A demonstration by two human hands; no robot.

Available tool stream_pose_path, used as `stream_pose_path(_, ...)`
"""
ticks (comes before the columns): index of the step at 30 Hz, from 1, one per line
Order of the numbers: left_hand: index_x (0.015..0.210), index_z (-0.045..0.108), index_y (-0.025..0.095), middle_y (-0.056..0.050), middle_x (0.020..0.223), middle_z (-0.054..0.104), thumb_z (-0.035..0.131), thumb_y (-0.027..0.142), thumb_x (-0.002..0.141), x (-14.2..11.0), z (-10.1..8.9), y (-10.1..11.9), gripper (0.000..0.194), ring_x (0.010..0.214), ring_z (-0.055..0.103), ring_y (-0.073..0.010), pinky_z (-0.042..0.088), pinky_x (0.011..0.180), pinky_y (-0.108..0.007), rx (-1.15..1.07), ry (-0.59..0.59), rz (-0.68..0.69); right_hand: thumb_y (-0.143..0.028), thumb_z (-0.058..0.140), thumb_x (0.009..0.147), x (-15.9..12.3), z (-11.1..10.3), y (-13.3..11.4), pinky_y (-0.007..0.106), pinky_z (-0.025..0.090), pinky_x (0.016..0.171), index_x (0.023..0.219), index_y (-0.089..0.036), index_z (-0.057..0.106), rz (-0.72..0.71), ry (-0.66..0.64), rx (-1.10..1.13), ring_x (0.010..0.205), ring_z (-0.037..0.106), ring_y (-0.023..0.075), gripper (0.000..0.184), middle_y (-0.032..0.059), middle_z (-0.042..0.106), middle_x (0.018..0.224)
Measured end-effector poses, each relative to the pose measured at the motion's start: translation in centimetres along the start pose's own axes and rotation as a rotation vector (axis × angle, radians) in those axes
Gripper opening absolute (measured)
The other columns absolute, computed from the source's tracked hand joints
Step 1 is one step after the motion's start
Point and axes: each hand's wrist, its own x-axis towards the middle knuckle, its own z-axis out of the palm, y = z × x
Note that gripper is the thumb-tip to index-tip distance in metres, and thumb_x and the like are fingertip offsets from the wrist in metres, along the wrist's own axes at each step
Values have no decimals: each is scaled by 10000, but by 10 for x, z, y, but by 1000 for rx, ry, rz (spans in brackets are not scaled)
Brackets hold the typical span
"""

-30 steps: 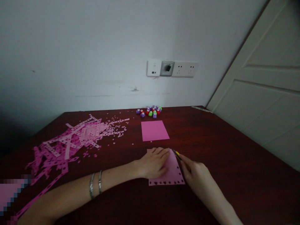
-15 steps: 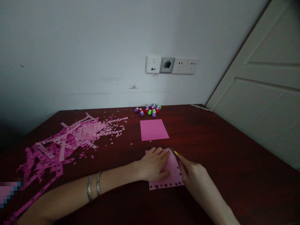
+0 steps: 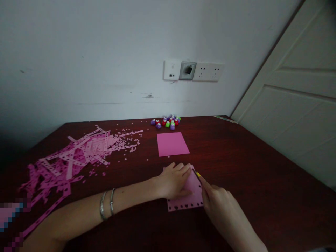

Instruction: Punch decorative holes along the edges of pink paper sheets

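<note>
My left hand (image 3: 173,180) lies flat on a pink paper sheet (image 3: 193,196) with heart-shaped holes punched along its near and right edges, fingers spread and pressing it onto the dark wooden table (image 3: 249,168). My right hand (image 3: 217,201) is closed round a thin tool with a yellow part (image 3: 197,174), its tip at the sheet's right edge near the far corner. Two bracelets (image 3: 106,208) sit on my left wrist.
A plain pink sheet (image 3: 172,144) lies farther back. Behind it, several small coloured punches (image 3: 166,122) cluster near the wall. A heap of pink punched strips and scraps (image 3: 70,157) covers the table's left. Wall sockets (image 3: 193,71) are above; a door (image 3: 296,105) stands at right.
My right hand with the tool has slid slightly nearer along the sheet's right edge. My left hand stays pressed on the sheet. The view has tilted a little.
</note>
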Motion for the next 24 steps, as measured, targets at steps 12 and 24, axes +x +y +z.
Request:
stream_pose_path(12, 1311, 304, 81, -139, 1400, 340, 392, 541, 836, 2, 4, 0, 667, 1146, 389, -255, 317, 913, -376, 41, 3, -7, -40, 385, 779, -26, 9, 1, 255, 473, 471, 1227, -187, 529, -3, -10, -79, 556, 661, 203, 493, 48, 672, 698)
stream_pose_path(24, 1348, 275, 92, -144, 1430, 288, 319, 547, 859, 2, 3, -1, 669, 1186, 359, -272, 283, 939, -390, 40, -22, 0, -57, 359, 744, -58, 34, 16, 203, 472, 415, 1214, -183, 541, -70, 148, 9, 442, 603, 150, 520, 49, 661, 624)
